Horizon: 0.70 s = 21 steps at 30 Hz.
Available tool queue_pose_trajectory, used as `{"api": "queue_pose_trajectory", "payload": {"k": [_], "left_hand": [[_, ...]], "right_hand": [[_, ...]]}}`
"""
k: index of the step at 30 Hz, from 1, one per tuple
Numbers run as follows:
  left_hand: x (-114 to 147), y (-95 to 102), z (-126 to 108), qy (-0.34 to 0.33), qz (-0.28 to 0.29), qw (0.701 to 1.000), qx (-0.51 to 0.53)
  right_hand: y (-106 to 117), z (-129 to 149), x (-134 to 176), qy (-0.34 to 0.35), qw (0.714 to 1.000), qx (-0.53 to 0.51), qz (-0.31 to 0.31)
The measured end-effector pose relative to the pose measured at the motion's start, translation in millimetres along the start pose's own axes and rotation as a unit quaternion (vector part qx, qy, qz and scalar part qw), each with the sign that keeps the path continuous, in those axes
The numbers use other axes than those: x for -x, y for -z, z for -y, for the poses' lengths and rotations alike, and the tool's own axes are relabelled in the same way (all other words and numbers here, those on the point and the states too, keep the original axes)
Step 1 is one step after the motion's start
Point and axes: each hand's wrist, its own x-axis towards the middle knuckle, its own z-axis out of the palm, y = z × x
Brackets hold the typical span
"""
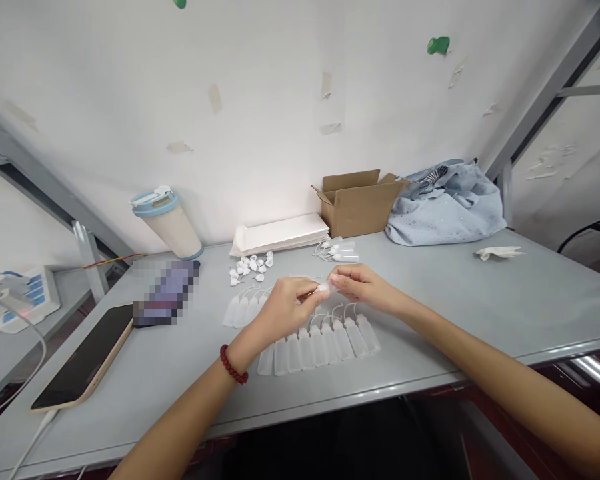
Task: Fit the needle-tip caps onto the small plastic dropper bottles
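Above the middle of the table my left hand (291, 301) and my right hand (361, 285) meet fingertip to fingertip. My left thumb and fingers pinch a small white cap (323, 287). The right fingers are closed on a small clear plastic piece (331, 285) touching it; its exact shape is mostly hidden. Below the hands lies a row of translucent squeeze bottles (321, 348) with thin white cap straps. Another group of such bottles (240, 311) is partly behind my left hand. Loose white caps (251, 265) lie beyond it. Several more bottles (344, 252) lie behind my right hand.
White padded envelopes (285, 235) are stacked beside an open cardboard box (363, 212). A pale blue cloth bag (445, 210) and crumpled tissue (499, 253) lie right. At left are a tumbler (170, 227), a charging phone (85, 357), a blurred-out phone (167, 293) and a power strip (33, 300).
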Motion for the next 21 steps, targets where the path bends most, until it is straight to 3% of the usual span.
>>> {"api": "queue_pose_trajectory", "payload": {"k": [5,15,21], "left_hand": [[1.6,-7.5,4.0,-0.059,-0.028,0.996,-0.060],[-0.6,-0.3,-1.5,-0.005,0.005,0.999,-0.047],[-0.3,-1.7,-3.8,-0.036,-0.010,0.998,-0.054]], "right_hand": [[2.3,-4.7,-3.1,-0.017,0.999,-0.027,0.006],[-1.6,-1.0,-2.0,-0.026,0.997,-0.067,0.015],[1.2,-2.4,-1.4,-0.037,0.997,-0.068,0.023]]}}
